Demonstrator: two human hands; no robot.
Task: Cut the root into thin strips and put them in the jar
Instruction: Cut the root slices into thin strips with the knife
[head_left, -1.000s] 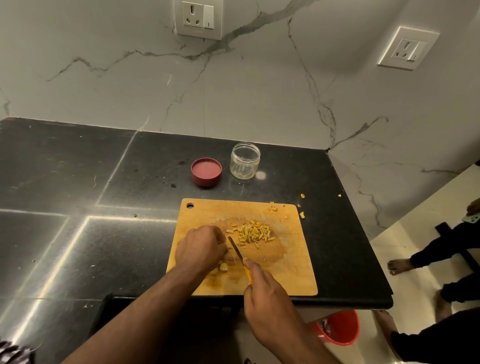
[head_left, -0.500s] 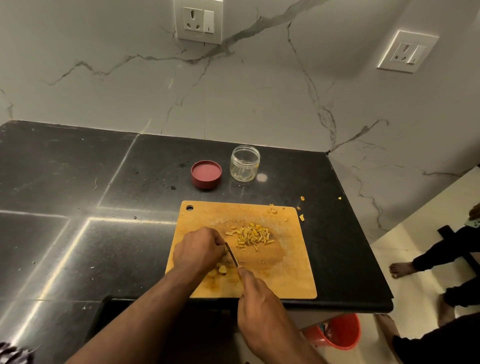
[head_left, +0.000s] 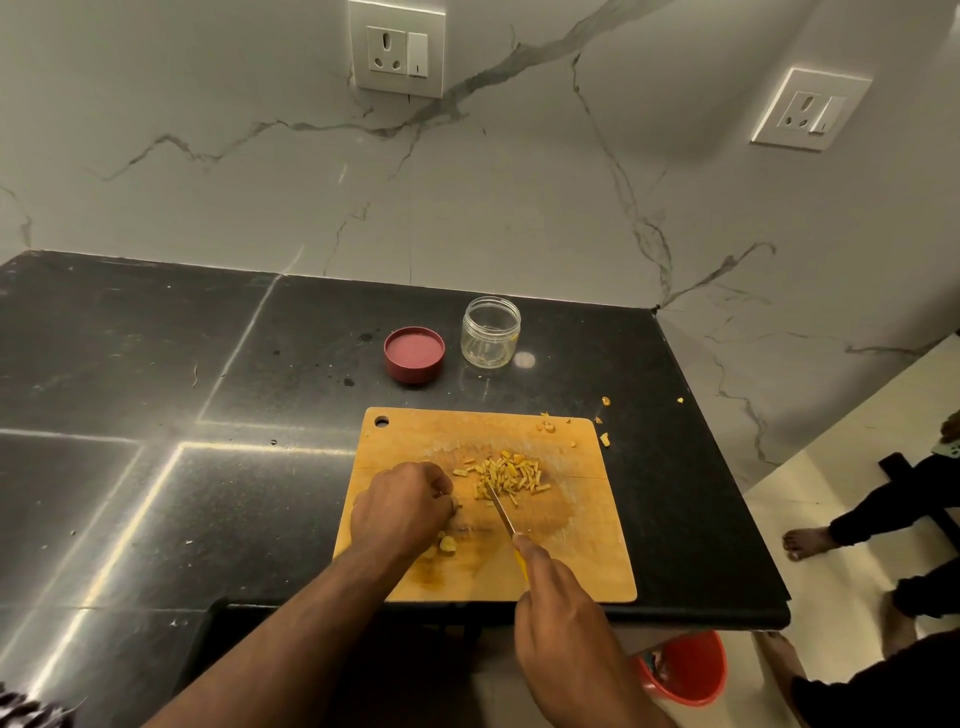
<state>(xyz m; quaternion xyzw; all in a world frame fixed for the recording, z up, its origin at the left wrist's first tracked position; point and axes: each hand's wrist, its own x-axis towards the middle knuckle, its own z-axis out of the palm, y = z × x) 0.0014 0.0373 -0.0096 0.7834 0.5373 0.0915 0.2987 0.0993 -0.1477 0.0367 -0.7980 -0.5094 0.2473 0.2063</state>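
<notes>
The root (head_left: 448, 544) lies on the board (head_left: 582, 551), mostly hidden under the left hand (head_left: 402, 506), whose curled fingers press down on it; a few yellow chunks show just below that hand. It looks small, firm and likely slick where cut, so it is best pinned from above with fingertips tucked back from the blade. The right hand (head_left: 563, 613) grips the knife (head_left: 501, 512) by its yellow handle. The strips (head_left: 509, 475) sit in a light, loose pile mid-board; they would be easiest to gather by pinching or scraping. The jar (head_left: 491, 332) stands open beyond the board, lid (head_left: 414, 354) beside it. Compared with half a second ago, the blade has swung away from the left hand, its tip now touching the pile's near edge
</notes>
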